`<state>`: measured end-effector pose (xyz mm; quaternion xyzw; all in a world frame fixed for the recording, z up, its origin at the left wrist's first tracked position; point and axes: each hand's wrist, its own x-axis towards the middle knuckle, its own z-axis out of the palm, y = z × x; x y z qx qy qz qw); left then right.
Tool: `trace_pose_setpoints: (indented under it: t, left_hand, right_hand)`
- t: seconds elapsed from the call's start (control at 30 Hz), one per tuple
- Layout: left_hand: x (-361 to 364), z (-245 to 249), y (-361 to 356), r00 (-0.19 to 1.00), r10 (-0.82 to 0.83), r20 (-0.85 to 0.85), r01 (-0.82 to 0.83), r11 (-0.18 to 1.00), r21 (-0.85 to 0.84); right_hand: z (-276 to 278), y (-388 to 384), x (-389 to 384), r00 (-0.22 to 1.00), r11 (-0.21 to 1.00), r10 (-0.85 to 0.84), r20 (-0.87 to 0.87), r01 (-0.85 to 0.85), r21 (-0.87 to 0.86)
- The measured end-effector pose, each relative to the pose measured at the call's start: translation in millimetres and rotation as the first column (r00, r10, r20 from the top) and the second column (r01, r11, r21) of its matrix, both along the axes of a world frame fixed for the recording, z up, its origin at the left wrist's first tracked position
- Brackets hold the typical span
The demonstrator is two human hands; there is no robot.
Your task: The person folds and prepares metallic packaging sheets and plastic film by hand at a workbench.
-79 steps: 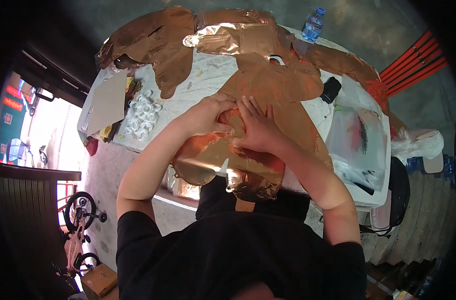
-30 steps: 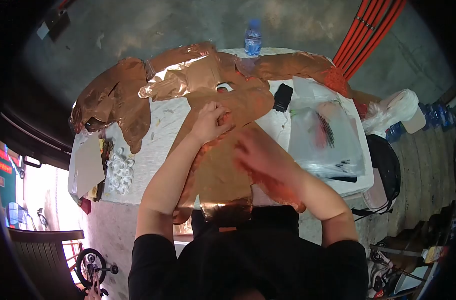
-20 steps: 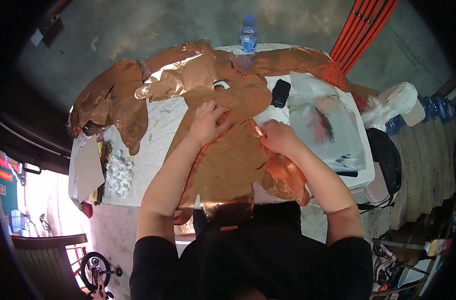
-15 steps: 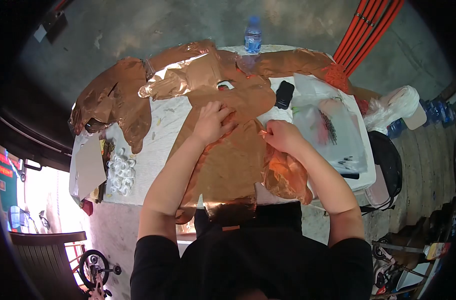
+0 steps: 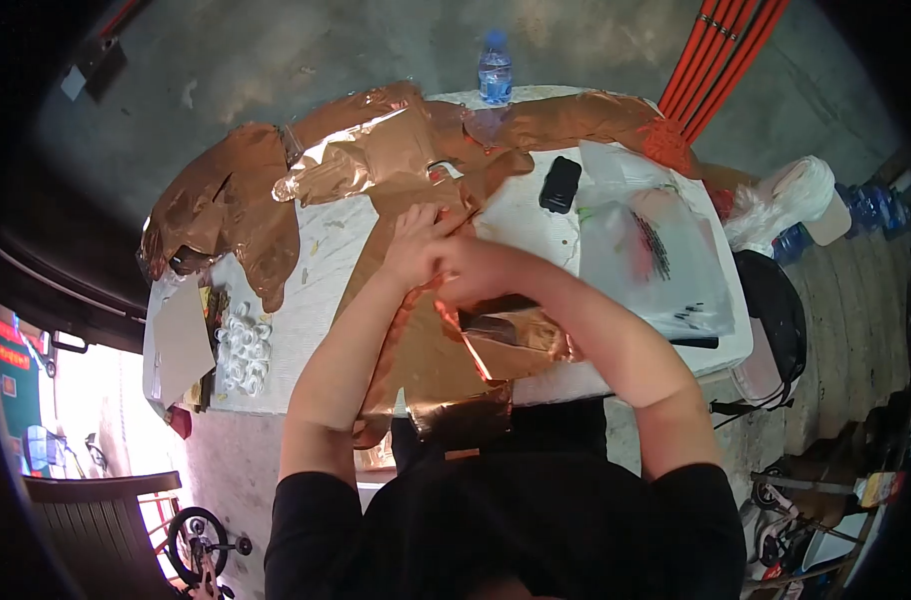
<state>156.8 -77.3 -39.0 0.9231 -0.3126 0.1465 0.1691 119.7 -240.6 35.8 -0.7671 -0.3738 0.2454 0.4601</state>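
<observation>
Foil [image 5: 416, 345] lies toward six o'clock on the table [image 5: 316, 270]; right hand [image 5: 466, 268], grip closed on its raised fold; left hand [image 5: 413, 247], touching at ten o'clock, fingers bent, hold unclear.

Harsh daylight whites out the doorway [image 5: 98, 385] at left, foil [image 5: 351, 155] glints sharply — the right hand [image 5: 473, 270] slightly blurred, edges bending into black.
</observation>
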Motion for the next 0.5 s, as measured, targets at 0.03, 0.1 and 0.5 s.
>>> trace_pose_setpoints:
  t: [0.03,0.1,0.5]
  left_hand:
    - [2.4,-3.9,1.7,1.0,0.001,-0.007,-0.002,1.0,-0.015]
    - [3.6,-3.2,0.3,1.0,-0.001,-0.01,0.001,1.0,-0.025]
    - [-4.8,2.9,-3.8,1.0,0.025,-0.008,-0.025,0.994,-0.106]
  right_hand:
    - [-8.2,14.4,2.9,0.993,0.991,0.076,0.093,-0.066,-0.115]
    - [-26.7,51.7,8.8,0.954,0.888,0.264,0.144,-0.182,-0.422]
    - [-36.1,-60.5,67.9,0.973,0.963,-0.23,0.029,0.232,-0.139]
